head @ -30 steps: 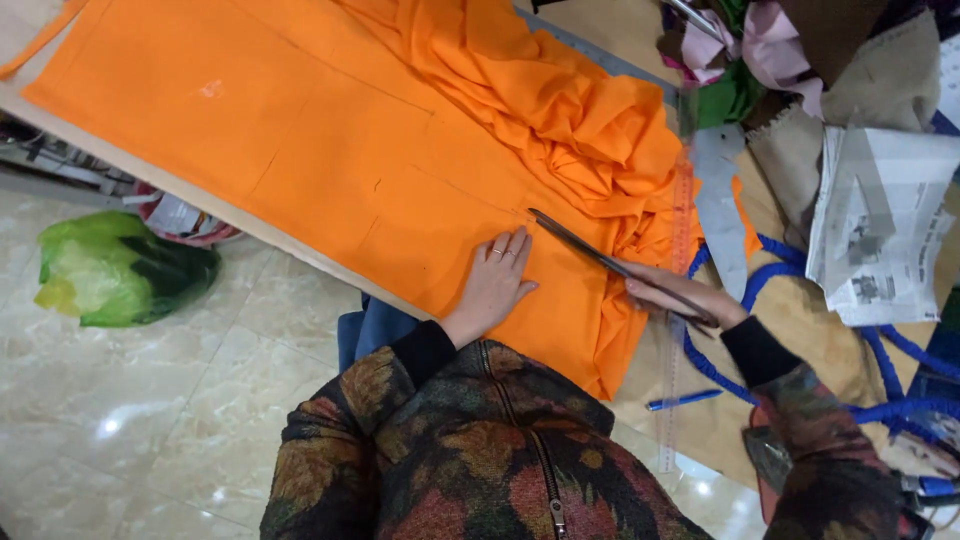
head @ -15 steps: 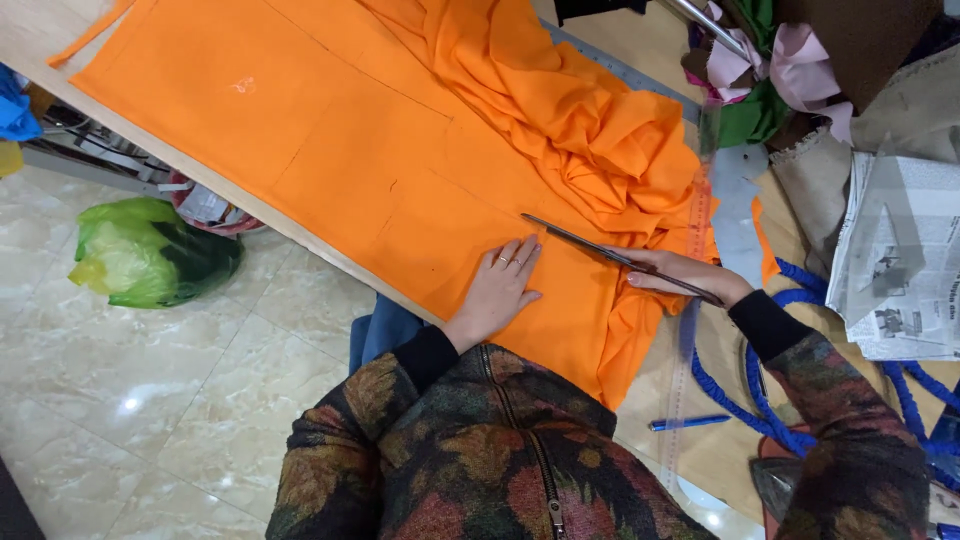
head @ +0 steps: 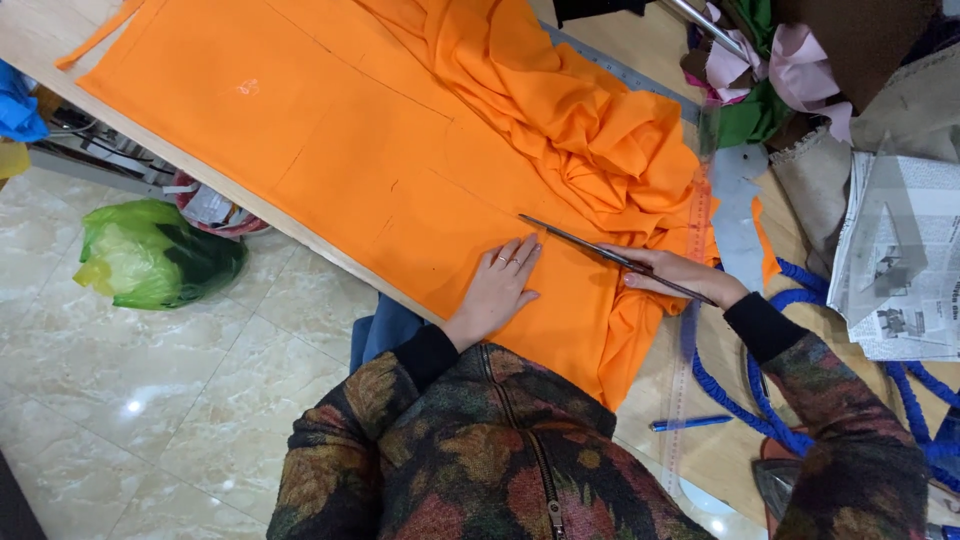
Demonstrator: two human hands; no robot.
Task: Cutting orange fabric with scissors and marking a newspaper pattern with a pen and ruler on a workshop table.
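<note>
While the orange fabric (head: 330, 150) lies spread flat over the near part of the wooden table (head: 40, 40), its far portion is heaped in loose folds toward the upper right. Left hand (head: 500, 285) rests palm down on the flat cloth, fingers extended and slightly spread, gripping nothing, only pressing the cloth to the board near the table's front edge. Right hand (head: 680, 275) is closed around the handle end of a pair of long scissors (head: 600, 253); the handles themselves are hidden under the fingers, so how far the blades are parted cannot be told from this view, though they read as one thin line. Long axis of the scissors runs diagonally, from the right hand up and to the left, tip ending just beyond the left fingertips, on the far side of them. Tip and left fingers are near but apart. A faint dark line drawn on the cloth continues from the tip region up and left, roughly in line with the blades. Right hand is the one on the tool; left hand is the nearer to the tip and to the marked line. To the right: a clear ruler (head: 690, 330) lying along the cloth's edge, blue cord (head: 730, 390) looped on the table, a blue pen (head: 690, 423), and folded newspaper (head: 900, 270). On the tiled floor (head: 150, 400) at left sits a green plastic bag (head: 150, 255).
</note>
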